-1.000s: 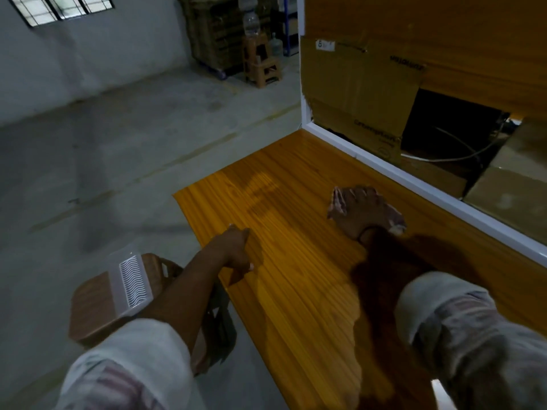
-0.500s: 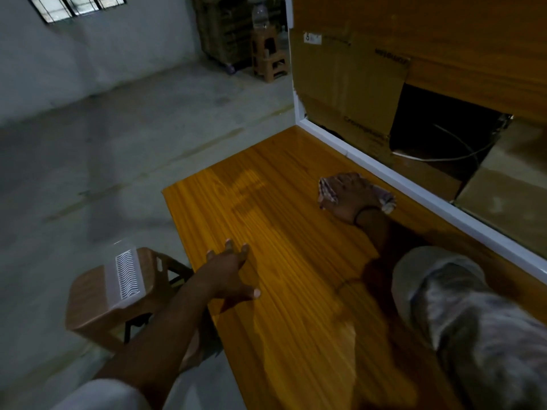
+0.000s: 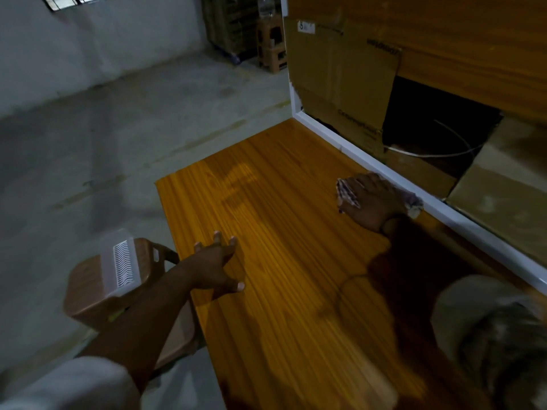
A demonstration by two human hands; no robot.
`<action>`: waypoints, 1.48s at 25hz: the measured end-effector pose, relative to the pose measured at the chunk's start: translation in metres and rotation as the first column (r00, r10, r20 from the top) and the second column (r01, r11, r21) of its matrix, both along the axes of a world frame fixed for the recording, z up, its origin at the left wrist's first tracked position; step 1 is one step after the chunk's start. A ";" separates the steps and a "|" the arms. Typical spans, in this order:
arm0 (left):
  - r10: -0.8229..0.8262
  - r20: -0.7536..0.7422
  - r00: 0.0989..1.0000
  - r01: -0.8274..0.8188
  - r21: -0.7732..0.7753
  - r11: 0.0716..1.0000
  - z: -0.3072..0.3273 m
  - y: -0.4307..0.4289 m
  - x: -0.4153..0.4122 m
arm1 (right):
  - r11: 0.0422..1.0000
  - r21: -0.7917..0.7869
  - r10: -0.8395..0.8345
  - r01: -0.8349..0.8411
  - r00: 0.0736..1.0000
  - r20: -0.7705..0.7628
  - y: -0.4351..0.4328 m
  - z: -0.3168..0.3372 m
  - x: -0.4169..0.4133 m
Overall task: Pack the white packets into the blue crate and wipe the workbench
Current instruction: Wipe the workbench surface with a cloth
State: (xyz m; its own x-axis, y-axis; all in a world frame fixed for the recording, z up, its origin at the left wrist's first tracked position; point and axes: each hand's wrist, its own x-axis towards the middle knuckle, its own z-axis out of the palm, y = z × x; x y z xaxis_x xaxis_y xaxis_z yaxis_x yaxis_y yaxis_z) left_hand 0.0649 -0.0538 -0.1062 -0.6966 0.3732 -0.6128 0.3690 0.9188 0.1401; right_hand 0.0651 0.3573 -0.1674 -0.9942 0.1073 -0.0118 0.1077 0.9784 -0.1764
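The orange wooden workbench fills the middle of the view. My right hand presses flat on a patterned cloth close to the white rail at the bench's far side; cloth corners stick out on both sides of the hand. My left hand hovers over the bench's left edge with fingers spread and nothing in it. No white packets and no blue crate are in view.
A white rail borders the bench on the right, with cardboard boxes and a dark opening behind it. A brown stool carrying a clear plastic container stands left of the bench on the concrete floor.
My right hand has slid the cloth from the bench's middle toward the white rail. My left hand lifted off the bench edge and spread its fingers. The camera shifted too.
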 end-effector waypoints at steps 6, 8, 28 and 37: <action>0.049 -0.008 0.999 -0.049 -0.021 0.999 0.019 0.012 0.015 | 0.998 -0.026 -0.059 0.059 0.998 -0.004 -0.084 0.019 0.036; 0.078 -0.028 0.997 -0.078 -0.026 0.997 0.021 0.011 0.023 | 0.950 0.006 0.312 -0.312 0.950 -0.005 -0.157 0.007 0.069; 0.088 0.007 0.996 -0.087 -0.065 0.994 -0.004 0.024 0.101 | 1.000 -0.017 -0.021 0.022 0.998 0.058 -0.030 0.019 0.092; 0.120 0.013 0.993 -0.120 -0.040 0.992 0.001 0.024 0.107 | 0.999 -0.017 -0.044 0.046 0.996 0.073 0.008 0.001 0.043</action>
State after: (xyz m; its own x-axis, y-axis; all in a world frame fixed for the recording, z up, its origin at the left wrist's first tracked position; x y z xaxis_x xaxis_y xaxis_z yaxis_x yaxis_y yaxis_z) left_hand 0.1720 -0.0298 -0.1052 -0.7255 0.2628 -0.6361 0.2538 0.9613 0.1076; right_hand 0.1078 0.3657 -0.1668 -0.9848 0.1510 -0.0858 0.1647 0.9688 -0.1851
